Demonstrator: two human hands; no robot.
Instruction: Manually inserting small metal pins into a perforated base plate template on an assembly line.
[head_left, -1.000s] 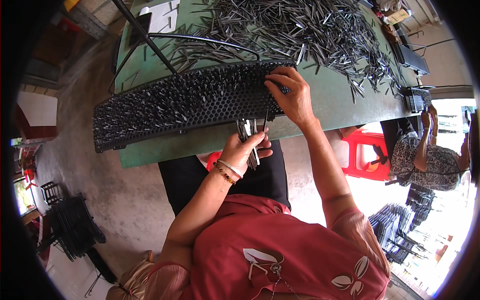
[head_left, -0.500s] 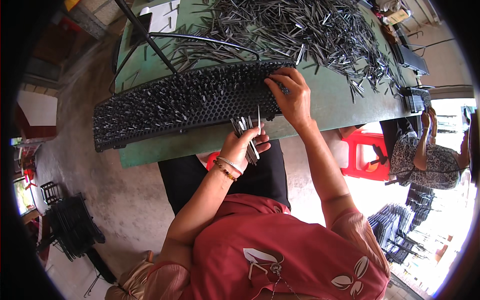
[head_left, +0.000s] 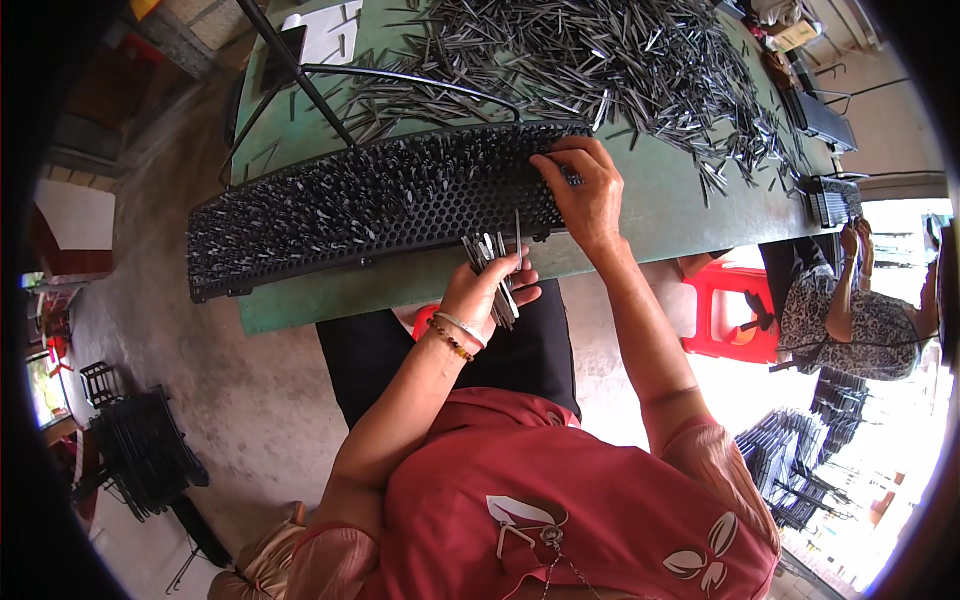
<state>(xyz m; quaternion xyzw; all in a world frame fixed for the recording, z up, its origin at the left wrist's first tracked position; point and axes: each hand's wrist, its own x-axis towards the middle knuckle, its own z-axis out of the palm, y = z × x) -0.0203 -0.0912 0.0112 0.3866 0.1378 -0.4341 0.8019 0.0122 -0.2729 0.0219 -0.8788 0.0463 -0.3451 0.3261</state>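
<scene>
A long black rack (head_left: 465, 213) full of round holes lies along the table's near edge. Thin dark metal strips (head_left: 300, 205) stand in many of its holes, densest toward the left. In front of the rack, my left hand (head_left: 478, 295) is closed round a bundle of loose metal strips (head_left: 482, 246), one of which sticks up above the others. My right hand (head_left: 592, 198) is at the rack's right end, thumb and fingertips bent together over the holes. Whatever is between those fingertips is too small and dark to make out.
A big heap of metal strips (head_left: 640, 70) covers the green table (head_left: 690, 220) beyond the rack. A black metal frame (head_left: 410, 74) rises behind the rack. At the right are a red plastic stool (head_left: 705, 310) and another person (head_left: 850, 320). Black racks (head_left: 145, 450) stand on the left floor.
My right hand has shifted very slightly at the rack's right end. The left hand and its bundle of strips are almost unchanged.
</scene>
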